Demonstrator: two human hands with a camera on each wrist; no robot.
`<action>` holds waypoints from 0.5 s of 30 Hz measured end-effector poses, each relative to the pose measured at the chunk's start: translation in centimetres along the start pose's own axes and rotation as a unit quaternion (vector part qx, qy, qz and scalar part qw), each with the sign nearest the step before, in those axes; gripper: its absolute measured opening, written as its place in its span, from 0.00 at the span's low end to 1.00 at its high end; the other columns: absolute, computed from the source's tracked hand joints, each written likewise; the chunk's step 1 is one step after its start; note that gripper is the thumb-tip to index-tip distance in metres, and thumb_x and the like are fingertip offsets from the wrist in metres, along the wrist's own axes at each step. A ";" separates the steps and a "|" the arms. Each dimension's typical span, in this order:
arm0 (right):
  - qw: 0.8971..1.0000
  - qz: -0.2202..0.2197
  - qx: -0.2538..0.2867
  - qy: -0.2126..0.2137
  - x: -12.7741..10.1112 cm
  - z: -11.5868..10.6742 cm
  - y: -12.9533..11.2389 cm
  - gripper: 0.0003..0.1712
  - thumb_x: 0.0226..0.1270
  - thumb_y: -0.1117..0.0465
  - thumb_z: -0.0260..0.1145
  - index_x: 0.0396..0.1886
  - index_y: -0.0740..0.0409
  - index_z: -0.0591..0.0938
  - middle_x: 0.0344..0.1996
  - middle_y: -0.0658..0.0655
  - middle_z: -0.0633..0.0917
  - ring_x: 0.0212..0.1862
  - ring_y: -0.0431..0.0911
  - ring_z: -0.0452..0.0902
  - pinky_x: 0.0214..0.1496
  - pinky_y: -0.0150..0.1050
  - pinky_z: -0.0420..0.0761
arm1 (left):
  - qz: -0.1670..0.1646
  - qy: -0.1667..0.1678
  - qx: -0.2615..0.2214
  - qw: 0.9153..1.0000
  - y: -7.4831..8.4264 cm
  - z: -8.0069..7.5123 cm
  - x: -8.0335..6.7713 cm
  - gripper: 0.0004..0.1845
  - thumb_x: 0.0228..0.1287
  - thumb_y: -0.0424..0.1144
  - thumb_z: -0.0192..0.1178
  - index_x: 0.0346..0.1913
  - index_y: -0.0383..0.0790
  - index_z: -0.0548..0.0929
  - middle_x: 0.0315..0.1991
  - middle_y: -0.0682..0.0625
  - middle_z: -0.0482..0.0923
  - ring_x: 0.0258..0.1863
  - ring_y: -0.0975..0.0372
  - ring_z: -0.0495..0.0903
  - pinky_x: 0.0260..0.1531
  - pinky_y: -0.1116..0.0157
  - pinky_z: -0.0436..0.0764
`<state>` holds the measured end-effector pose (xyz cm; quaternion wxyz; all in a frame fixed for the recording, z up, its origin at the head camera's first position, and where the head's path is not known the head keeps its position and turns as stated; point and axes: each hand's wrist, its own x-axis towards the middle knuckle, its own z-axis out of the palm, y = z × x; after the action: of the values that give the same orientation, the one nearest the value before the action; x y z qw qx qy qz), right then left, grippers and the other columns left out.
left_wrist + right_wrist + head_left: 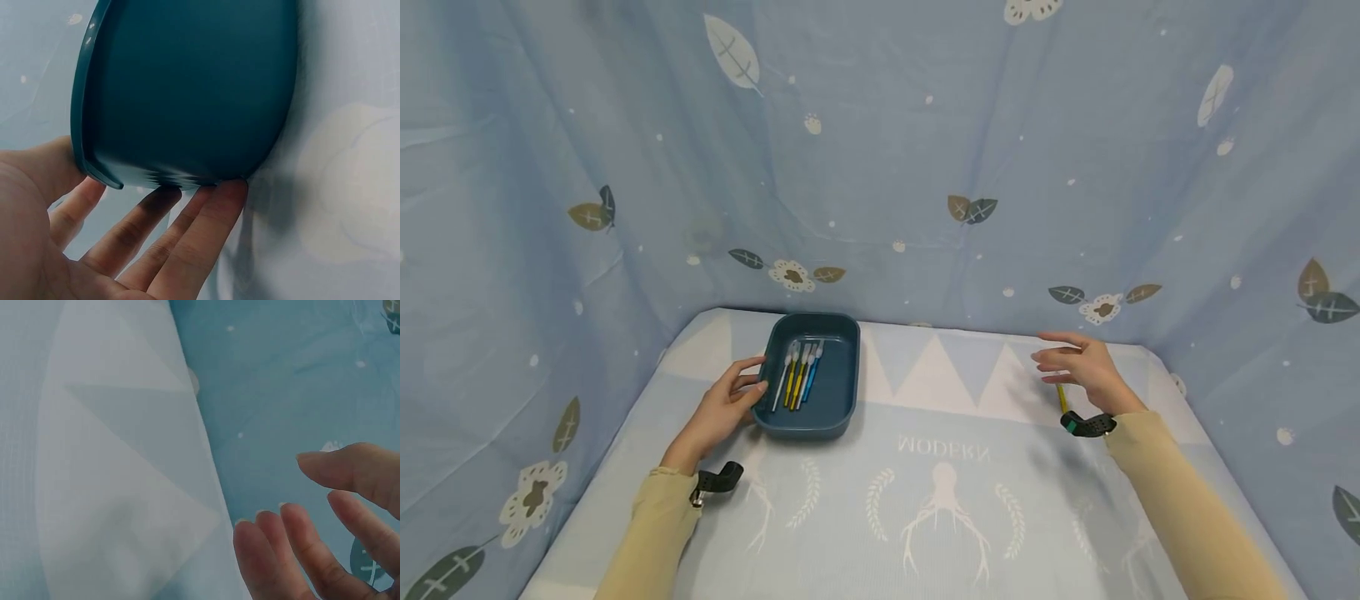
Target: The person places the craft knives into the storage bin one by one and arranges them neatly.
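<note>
A dark teal tray (842,375) stands at the back left of the table. In it lie several slim pen-like sticks (797,379), silver, yellow and blue, with pale, clear-looking ends. My left hand (722,408) holds the tray's left side, thumb at the rim and fingers against the outer wall (187,94). Over the back right of the table hovers my right hand (1086,371), fingers loosely bent and spread. Between its thumb and fingers (306,544) nothing shows. A yellow stick (1062,398) appears just below this hand, partly hidden by it.
A pale patterned cloth (943,433) covers the table. Blue printed curtains (880,167) rise behind its back edge and along both sides. Each wrist wears a dark band, the left band (721,477) and the right band (1086,425).
</note>
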<state>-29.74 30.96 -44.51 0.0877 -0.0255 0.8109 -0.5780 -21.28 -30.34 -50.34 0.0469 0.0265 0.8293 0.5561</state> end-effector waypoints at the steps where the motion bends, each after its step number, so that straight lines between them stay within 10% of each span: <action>1: 1.000 0.000 0.003 0.000 -0.2 -0.2 0.1 0.37 0.83 0.61 0.70 0.84 0.67 0.67 0.58 0.62 0.90 0.47 0.40 0.91 0.57 0.51 0.88 | 0.001 0.000 0.000 1.000 0.0 0.0 0.0 0.34 0.88 0.48 0.57 0.88 0.49 0.59 0.80 0.29 0.63 0.75 0.33 0.70 0.51 0.50 0.85; 15: 0.999 0.035 0.008 0.021 -1.1 -1.5 3.2 0.38 0.81 0.60 0.72 0.82 0.70 0.68 0.54 0.58 0.92 0.49 0.45 0.92 0.60 0.55 0.86 | 0.013 -0.001 -0.005 1.000 -0.1 0.1 -0.2 0.36 0.88 0.46 0.59 0.88 0.47 0.58 0.79 0.28 0.64 0.73 0.32 0.72 0.49 0.49 0.86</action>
<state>-28.73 33.63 -46.95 0.0911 0.0151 0.8083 -0.5815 -21.06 -30.32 -50.41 0.0412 0.0374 0.8264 0.5604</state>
